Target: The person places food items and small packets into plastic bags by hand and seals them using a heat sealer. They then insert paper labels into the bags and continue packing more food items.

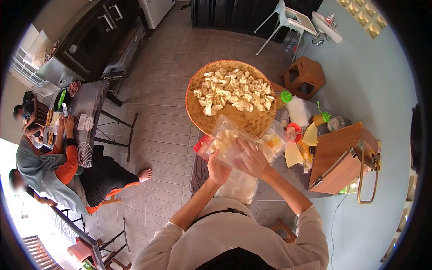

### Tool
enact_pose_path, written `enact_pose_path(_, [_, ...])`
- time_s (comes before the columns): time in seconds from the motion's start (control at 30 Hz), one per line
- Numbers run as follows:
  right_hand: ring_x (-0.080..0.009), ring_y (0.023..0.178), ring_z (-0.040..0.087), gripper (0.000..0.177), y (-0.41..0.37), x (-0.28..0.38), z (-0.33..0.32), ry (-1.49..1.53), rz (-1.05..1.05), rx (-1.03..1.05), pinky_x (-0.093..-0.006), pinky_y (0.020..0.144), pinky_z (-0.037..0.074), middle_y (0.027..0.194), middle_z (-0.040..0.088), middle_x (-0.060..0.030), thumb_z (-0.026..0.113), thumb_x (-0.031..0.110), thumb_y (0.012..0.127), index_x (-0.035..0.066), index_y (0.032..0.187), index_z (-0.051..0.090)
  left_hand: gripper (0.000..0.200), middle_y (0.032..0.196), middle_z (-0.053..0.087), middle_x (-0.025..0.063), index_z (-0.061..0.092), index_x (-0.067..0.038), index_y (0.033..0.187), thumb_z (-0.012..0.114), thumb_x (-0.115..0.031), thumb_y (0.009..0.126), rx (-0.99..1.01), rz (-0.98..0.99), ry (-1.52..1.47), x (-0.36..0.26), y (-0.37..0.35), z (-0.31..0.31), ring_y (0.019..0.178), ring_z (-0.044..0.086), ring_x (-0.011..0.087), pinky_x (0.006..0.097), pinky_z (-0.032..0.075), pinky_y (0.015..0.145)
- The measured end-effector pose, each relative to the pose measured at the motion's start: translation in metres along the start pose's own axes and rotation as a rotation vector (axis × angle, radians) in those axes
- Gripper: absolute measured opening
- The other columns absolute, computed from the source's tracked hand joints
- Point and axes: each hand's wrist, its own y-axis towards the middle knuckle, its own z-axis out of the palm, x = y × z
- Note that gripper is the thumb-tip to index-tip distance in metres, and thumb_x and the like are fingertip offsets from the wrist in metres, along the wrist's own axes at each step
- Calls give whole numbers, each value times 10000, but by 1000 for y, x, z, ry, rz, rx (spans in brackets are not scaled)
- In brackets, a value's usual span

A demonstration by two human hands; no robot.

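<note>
A clear plastic bag (211, 147) with several pale folded dumplings inside is in front of me. My left hand (218, 171) grips its lower left side, thumb upward. Over the bag's right part lies my right hand (252, 158), its fingers stretched out and apart against the plastic. Just beyond the bag, a round woven bamboo tray (198, 114) carries a heap of similar dumplings (234, 90). Below my hands, more clear plastic bags (238, 186) lie on the table.
To the right are green-capped bottles (284, 97), a red container (294, 132), a wooden box (342, 162) with a metal handle and a brown stool (305, 77). At left, a person (54, 171) sits at another table (92, 99) holding a phone.
</note>
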Motion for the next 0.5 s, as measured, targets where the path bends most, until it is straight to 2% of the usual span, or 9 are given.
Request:
enact_pose_path(0.13, [-265,1115,342,674,3,4,-9,-20,-13,54,-418,843,301,1286,347,-127,494,421,808,44,1328,289,440,1172,497,14,414,-114,1230,368,-334,852,46,-20,14,2,-1,-5,1054,470,170,322,394,821])
enact_pose_path(0.27, [-262,1110,362,692,5,5,-15,-75,8,105,-410,834,314,1315,330,-127,496,428,799,43,1332,278,437,1175,496,18,419,-116,1225,355,-334,852,28,-44,12,2,-1,-5,1072,464,181,331,385,854])
enact_pose_path(0.33, [-300,1074,419,673,6,3,-17,79,8,30,-420,833,351,1253,393,-152,553,352,770,12,1299,314,444,1192,485,23,424,-116,1220,351,-347,849,-15,-41,-35,2,-1,-1,1097,453,190,344,367,898])
enact_pose_path(0.47, [-318,1072,432,656,6,3,-13,69,-38,-33,-409,870,347,1246,398,-163,551,291,772,-6,1300,298,457,1214,471,26,421,-116,1226,350,-359,845,23,16,-45,-1,1,-8,1126,431,195,354,337,939])
enact_pose_path(0.5, [-311,1109,404,669,5,2,-10,119,-6,-34,-407,899,330,1283,364,-163,562,268,765,-1,1310,283,463,1219,467,25,419,-115,1229,352,-363,844,23,24,-41,-2,2,-8,1130,427,193,353,331,943])
